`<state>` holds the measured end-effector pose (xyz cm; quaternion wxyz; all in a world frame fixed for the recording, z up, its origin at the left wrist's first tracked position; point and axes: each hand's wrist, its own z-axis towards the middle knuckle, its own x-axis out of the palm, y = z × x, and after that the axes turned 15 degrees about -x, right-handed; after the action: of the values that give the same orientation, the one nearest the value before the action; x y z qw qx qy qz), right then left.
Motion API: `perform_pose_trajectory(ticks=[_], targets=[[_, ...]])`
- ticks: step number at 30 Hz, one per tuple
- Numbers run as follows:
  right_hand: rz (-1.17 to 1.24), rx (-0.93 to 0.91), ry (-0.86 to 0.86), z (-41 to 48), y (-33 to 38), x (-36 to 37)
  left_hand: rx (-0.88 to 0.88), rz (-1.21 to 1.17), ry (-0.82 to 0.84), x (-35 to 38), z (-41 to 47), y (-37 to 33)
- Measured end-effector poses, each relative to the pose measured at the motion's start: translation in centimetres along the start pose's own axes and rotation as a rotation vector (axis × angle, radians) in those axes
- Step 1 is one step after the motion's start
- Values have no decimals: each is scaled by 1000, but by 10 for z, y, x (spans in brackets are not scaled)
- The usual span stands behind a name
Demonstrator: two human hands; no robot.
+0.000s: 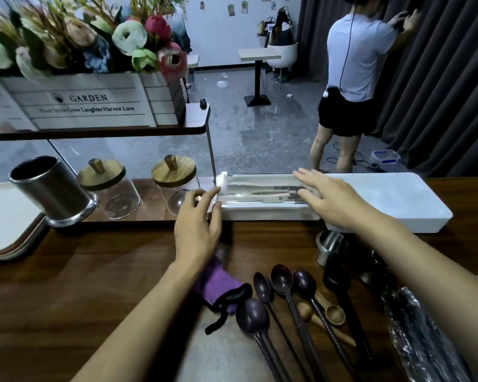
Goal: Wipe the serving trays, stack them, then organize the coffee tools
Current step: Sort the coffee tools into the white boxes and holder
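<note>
A long white box (398,199) with a clear lid (257,188) lies along the counter's far edge. My right hand (329,199) rests flat on the lid, fingers straight. My left hand (198,219) touches the box's left end with its fingertips, fingers loosely spread. Several dark wooden spoons (282,304) and a light wooden scoop (333,312) lie on the brown counter in front of me. A purple cloth (218,285) lies under my left wrist. Stacked white trays (9,224) sit at the left edge.
A steel cup (50,188) and two glass jars with wooden lids (108,188) (177,183) stand at the back left. A small metal cup (330,246) and dark tools lie to the right. A flower box (94,106) sits on a raised shelf. A person stands beyond the counter.
</note>
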<state>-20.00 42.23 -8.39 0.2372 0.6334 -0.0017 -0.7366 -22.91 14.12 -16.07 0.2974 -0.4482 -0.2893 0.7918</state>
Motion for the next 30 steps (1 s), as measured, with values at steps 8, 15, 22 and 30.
perform_pose_trajectory(ticks=[8,15,22,30], targets=[[104,41,232,0,-1,24,59,272,376,19,9,-19],[213,72,154,-8,-1,26,76,379,457,21,4,-6],[301,229,-110,-52,-1,6,158,344,426,18,-2,-4],[297,434,-251,-117,-17,-24,214,119,488,22,-34,-29]])
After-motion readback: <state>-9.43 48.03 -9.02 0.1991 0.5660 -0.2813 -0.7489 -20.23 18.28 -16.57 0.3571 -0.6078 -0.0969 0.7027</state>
